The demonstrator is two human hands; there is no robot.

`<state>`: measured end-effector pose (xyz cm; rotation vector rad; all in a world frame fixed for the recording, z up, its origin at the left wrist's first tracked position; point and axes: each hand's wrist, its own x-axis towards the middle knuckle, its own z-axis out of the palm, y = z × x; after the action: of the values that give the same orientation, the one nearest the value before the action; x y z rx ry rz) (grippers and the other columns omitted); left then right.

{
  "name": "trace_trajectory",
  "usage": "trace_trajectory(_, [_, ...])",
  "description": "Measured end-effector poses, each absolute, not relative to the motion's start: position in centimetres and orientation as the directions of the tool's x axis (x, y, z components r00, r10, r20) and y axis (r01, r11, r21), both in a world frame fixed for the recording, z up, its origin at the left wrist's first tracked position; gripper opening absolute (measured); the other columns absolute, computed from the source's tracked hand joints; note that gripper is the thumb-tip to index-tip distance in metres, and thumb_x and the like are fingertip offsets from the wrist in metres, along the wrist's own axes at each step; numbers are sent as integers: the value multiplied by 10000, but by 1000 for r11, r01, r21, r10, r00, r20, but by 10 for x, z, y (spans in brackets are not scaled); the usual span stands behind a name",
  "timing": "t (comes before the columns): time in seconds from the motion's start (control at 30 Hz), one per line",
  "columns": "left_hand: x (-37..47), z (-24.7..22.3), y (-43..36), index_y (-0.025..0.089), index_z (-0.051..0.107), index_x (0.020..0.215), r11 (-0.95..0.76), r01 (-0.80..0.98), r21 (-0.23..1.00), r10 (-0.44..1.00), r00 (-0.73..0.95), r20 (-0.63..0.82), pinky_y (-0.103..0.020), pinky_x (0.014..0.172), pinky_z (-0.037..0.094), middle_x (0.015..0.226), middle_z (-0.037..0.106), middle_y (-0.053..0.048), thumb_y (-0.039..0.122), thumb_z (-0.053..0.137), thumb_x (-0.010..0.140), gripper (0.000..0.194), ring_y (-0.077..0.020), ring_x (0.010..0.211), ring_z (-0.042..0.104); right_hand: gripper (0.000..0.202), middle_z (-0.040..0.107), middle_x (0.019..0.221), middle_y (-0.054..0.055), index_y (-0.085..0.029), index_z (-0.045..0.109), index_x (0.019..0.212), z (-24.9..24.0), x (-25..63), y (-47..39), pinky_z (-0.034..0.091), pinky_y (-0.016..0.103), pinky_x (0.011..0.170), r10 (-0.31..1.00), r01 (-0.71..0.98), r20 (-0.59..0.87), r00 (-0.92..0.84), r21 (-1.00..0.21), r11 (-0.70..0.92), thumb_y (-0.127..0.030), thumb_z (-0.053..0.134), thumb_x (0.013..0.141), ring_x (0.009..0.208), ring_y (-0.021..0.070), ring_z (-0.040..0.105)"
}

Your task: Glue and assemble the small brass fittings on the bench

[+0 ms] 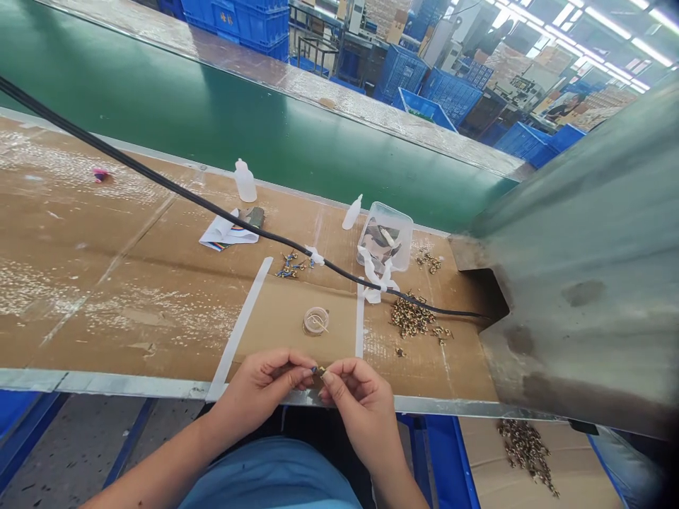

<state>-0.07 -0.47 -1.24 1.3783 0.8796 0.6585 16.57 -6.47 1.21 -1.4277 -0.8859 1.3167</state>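
Note:
At the near edge of the bench, my left hand [268, 382] pinches a small blue piece [314, 369] between thumb and forefinger. My right hand [361, 406] is closed on a tiny brass-coloured part [321, 370], right up against the blue piece. Fingertips cover most of both, so whether they are joined I cannot tell. Just beyond my hands, a small round clear dish [317, 321] with a thin pale stick across it sits on a cardboard sheet [276, 318]. Farther back lie several blue-and-brass pieces [288, 265]. A heap of brass-coloured parts [411, 316] is to the right.
A black cable [175, 185] crosses above the bench. Two white squeeze bottles [245, 182] and a clear plastic box [385, 237] stand behind it. A large metal housing [578, 283] bounds the right side. The green conveyor belt [297, 134] runs along the back.

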Motion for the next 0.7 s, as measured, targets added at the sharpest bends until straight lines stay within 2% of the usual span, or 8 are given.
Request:
trace_trajectory(0.3, [-1,-13,-2,169,694,880,224,16,974,825,529,-198,-238,699,547,794,718,-26,249,623,843,113,-157,737,672,147,656,697,27,-164,650,798,19,162,-64,485,227,601,968,39,-175,179,-982,-185,-289,615,865,639,140,618])
trace_trajectory(0.7, [0,-9,-1,196,695,888,168,48,985,808,565,-165,-216,725,527,815,713,-4,222,591,869,109,-142,763,661,134,670,704,28,-166,650,791,22,162,-64,491,231,602,969,123,-142,200,-978,-168,-260,593,869,643,147,632])
